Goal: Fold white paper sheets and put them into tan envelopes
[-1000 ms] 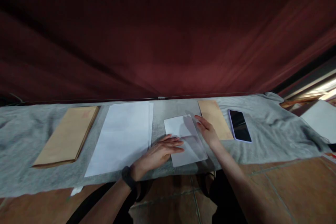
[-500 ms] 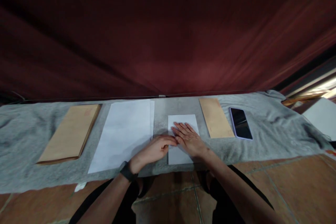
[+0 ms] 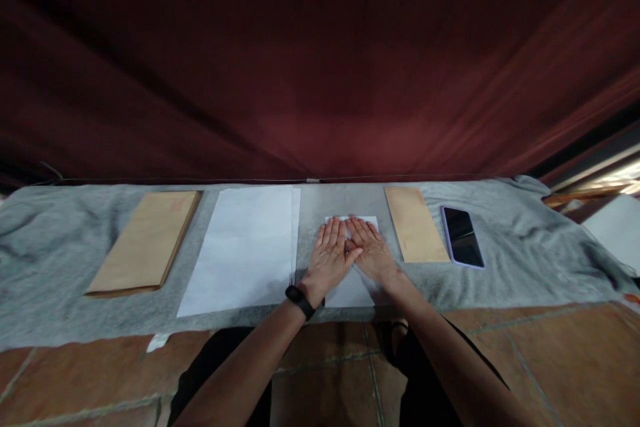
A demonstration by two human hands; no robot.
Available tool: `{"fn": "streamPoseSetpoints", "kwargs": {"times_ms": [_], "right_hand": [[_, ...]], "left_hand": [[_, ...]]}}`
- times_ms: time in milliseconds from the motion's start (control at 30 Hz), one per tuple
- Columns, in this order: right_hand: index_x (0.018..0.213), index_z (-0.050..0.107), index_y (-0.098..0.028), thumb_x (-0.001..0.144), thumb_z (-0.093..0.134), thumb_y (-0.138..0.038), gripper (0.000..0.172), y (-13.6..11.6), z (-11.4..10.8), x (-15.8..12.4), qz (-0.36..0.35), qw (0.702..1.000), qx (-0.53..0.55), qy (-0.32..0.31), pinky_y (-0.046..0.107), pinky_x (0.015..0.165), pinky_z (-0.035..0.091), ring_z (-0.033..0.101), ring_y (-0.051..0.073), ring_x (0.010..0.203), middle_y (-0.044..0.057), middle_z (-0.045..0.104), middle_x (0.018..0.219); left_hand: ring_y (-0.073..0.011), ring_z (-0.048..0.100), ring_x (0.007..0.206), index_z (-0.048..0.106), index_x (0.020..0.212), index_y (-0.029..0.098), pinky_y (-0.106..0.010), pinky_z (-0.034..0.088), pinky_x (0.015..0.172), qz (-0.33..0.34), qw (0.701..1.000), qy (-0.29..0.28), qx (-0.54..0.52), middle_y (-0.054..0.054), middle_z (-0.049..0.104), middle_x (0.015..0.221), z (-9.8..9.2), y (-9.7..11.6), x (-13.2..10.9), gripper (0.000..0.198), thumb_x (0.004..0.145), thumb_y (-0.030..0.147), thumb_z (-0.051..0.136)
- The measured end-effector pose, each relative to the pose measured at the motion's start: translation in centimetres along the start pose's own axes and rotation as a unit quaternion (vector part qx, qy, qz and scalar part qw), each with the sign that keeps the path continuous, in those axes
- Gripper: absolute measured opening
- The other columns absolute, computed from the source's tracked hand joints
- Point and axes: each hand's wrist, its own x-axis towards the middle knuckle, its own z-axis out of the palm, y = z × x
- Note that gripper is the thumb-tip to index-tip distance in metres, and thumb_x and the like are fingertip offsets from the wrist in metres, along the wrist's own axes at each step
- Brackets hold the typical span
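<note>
A small white rectangle of paper (image 3: pixel 349 293), seemingly folded, lies on the grey cloth (image 3: pixel 313 213) in front of me. My left hand (image 3: pixel 330 255) rests flat on its left part, fingers stretched out and pointing away from me. Beside it, my right hand (image 3: pixel 369 252) lies flat on the same paper, fingers extended. The thumbs meet or overlap near the middle of the sheet. Both palms hide much of the paper; its far edge and near part show.
Left of my hands are a stack of large white sheets (image 3: pixel 245 247) and a pile of brown envelopes (image 3: pixel 145 240). To the right lie a single brown envelope (image 3: pixel 416 223) and a phone (image 3: pixel 463 235). A dark red curtain (image 3: pixel 320 80) hangs behind.
My left hand has gone from curled fingers at the paper's left edge to lying flat on top of it. The right hand stays flat on the paper, its fingers now pointing straighter ahead.
</note>
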Motion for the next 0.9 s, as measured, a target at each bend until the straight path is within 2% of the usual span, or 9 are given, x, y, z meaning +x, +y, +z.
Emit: {"fn": "streamPoseSetpoints", "kwargs": {"times_ms": [133,267,400,533,700,800,900], "right_hand": [[0.157,0.030,-0.012,0.103,0.036,-0.030,0.057,0.9,0.3,-0.1,0.033,0.999,0.019,0.025,0.049,0.124,0.023,0.028,0.025,0.151,0.014,0.030,0.162],[0.156,0.032,-0.009,0.103,0.035,-0.032,0.057,1.6,0.3,-0.5,0.054,0.997,0.028,0.042,0.051,0.122,0.026,0.029,0.027,0.151,0.016,0.032,0.161],[0.156,0.033,-0.011,0.104,0.035,-0.035,0.057,1.7,-0.1,-0.9,0.077,0.994,0.048,0.064,0.052,0.122,0.027,0.030,0.028,0.150,0.016,0.035,0.160],[0.157,0.029,-0.011,0.104,0.033,-0.035,0.058,0.1,-0.9,-1.9,0.091,0.991,0.068,0.072,0.053,0.122,0.026,0.029,0.028,0.151,0.016,0.033,0.161],[0.160,0.022,-0.014,0.104,0.032,-0.032,0.059,-3.2,-0.9,-4.6,0.017,0.996,0.079,0.045,0.049,0.125,0.024,0.028,0.025,0.151,0.012,0.031,0.162],[0.159,0.024,-0.015,0.104,0.035,-0.032,0.059,-3.6,-0.9,-5.6,0.006,0.997,0.071,0.042,0.048,0.125,0.024,0.031,0.025,0.150,0.012,0.033,0.161],[0.157,0.030,-0.014,0.103,0.041,-0.036,0.060,-2.9,-1.1,-6.0,0.016,0.997,0.057,0.039,0.049,0.124,0.024,0.032,0.027,0.149,0.014,0.033,0.161]], "left_hand": [[-0.0316,0.015,0.154,0.029,0.154,0.002,-0.051,0.014,0.125,-0.018,1.000,0.009,0.021,-0.023,0.026,0.162,0.2,0.1,0.1,0.082,0.097,0.060,0.041],[-0.0322,0.019,0.153,0.030,0.155,0.005,-0.052,0.016,0.125,-0.043,0.998,0.014,0.032,-0.023,0.027,0.162,0.1,-0.1,0.1,0.082,0.095,0.059,0.045],[-0.0323,0.020,0.153,0.029,0.155,0.005,-0.053,0.018,0.124,-0.050,0.998,0.023,0.036,-0.022,0.028,0.162,-0.2,-0.3,-0.3,0.078,0.095,0.051,0.047],[-0.0304,0.018,0.154,0.030,0.155,0.008,-0.054,0.015,0.125,-0.039,0.997,0.039,0.054,-0.019,0.028,0.163,-0.8,0.0,-0.9,0.067,0.097,0.038,0.043],[-0.0258,0.015,0.154,0.031,0.155,0.010,-0.052,0.014,0.126,0.047,0.997,-0.019,0.062,-0.013,0.028,0.164,-1.0,0.8,-2.6,0.062,0.094,0.017,0.037],[-0.0255,0.017,0.154,0.031,0.155,0.011,-0.050,0.015,0.126,0.041,0.997,-0.036,0.049,-0.014,0.029,0.164,-0.8,1.1,-3.3,0.061,0.096,0.020,0.037],[-0.0262,0.020,0.153,0.030,0.155,0.011,-0.050,0.017,0.126,0.023,0.999,-0.027,0.027,-0.015,0.028,0.163,-0.9,1.1,-3.7,0.060,0.097,0.024,0.038]]}}
